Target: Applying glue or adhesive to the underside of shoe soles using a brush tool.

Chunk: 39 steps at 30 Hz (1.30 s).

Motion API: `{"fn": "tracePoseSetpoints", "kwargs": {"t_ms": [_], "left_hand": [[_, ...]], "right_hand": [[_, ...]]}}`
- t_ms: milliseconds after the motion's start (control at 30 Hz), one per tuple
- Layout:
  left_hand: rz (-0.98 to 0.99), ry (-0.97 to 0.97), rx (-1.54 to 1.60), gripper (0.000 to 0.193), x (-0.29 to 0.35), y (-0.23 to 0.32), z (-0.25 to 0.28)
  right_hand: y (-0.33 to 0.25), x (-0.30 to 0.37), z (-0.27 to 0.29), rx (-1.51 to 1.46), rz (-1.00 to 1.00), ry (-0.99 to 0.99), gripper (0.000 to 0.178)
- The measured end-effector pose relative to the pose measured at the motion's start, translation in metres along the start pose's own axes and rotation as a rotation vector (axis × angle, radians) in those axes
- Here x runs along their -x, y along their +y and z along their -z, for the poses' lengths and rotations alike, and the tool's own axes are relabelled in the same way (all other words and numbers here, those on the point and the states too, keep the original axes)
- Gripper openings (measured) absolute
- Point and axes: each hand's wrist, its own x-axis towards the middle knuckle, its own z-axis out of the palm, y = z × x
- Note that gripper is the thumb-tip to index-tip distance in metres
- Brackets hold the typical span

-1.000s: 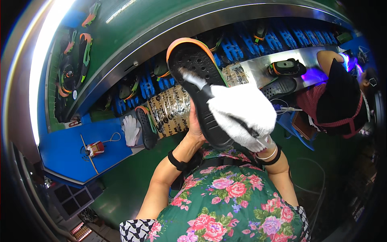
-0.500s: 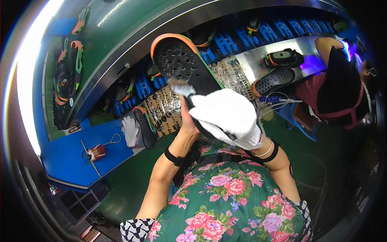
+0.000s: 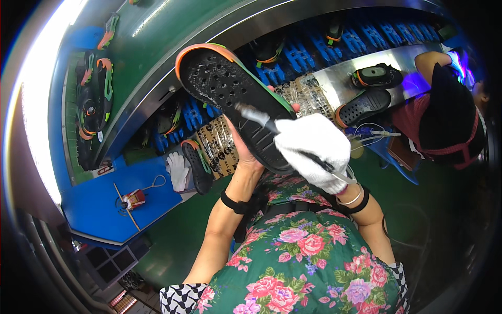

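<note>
Though probably light, bendy and slick on top, best held by the rim: near the counter [image 3: 334, 82], a sole [image 3: 241, 94] gripped in the left hand [image 3: 244, 152], beneath a brush [image 3: 255, 114] clasped in the right hand [image 3: 316, 149].

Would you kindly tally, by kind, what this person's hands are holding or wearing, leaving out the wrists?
Shoe sole: 1, in the left hand
Brush: 1, in the right hand
White glove: 1, on the right hand
Total: 3

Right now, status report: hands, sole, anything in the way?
Left hand grips sole from beneath. Gloved right hand holds brush over it. Right hand hides part of sole.
</note>
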Motion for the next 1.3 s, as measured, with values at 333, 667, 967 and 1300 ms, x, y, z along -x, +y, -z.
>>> {"fn": "tracePoseSetpoints", "kwargs": {"t_ms": [333, 667, 967, 1300], "left_hand": [[0.017, -0.076, 0.087, 0.098, -0.007, 0.015, 0.007], [0.068, -0.101, 0.112, 0.086, -0.003, 0.029, 0.014], [0.034, -0.177, 0.013, 0.097, -0.001, 0.036, 0.021], [0.095, -0.202, -0.001, 0.114, 0.001, 0.040, 0.023]], "right_hand": [[0.008, -0.006, 0.007, -0.053, 0.050, -0.137, 0.025], [0.006, 0.008, 0.008, -0.130, 0.009, -0.186, 0.022], [0.003, 0.015, 0.004, -0.302, -0.145, -0.218, 0.014], [0.004, 0.023, 0.002, -0.309, -0.172, -0.208, 0.015]]}}
